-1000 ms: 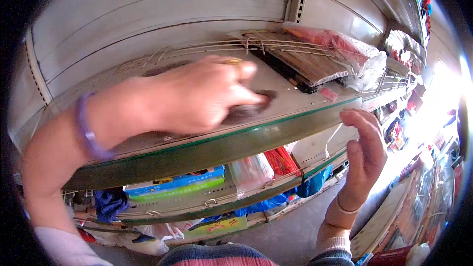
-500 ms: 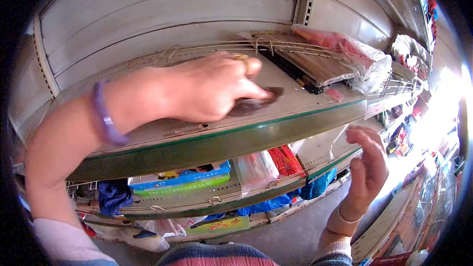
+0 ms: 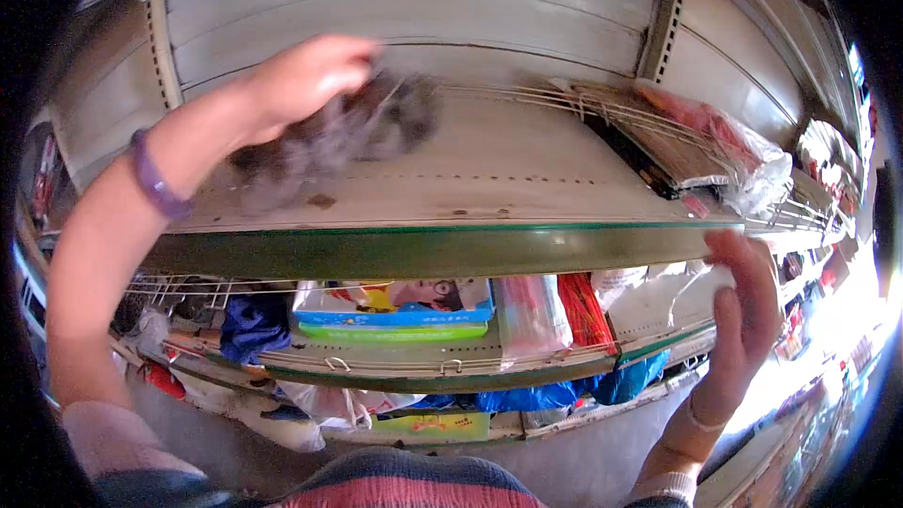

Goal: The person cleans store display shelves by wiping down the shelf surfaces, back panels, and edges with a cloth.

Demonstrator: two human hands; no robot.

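Observation:
Over the left part of the upper shelf (image 3: 489,155), my left hand (image 3: 315,80) is closed on a dark greyish rag (image 3: 395,118). Both hand and rag are smeared by motion, and the fingertips are partly hidden. The rag hangs loosely over the shelf's surface, which shows brown stains and a row of small holes. My right hand (image 3: 743,306) is open at the right end of the shelf's green-edged front strip (image 3: 489,249), with its fingers slightly bent and nothing in them.
At the shelf's right lie flat brown panels (image 3: 673,146) and a red item in clear plastic (image 3: 724,127), beside a wire rail. The lower shelf holds a blue-and-green box (image 3: 395,320), dark blue cloth (image 3: 254,329) and plastic-wrapped packs (image 3: 534,315).
My left hand has moved up and left with the rag, away from the shelf's front edge. The view has shifted left, and my right hand stays open near the strip.

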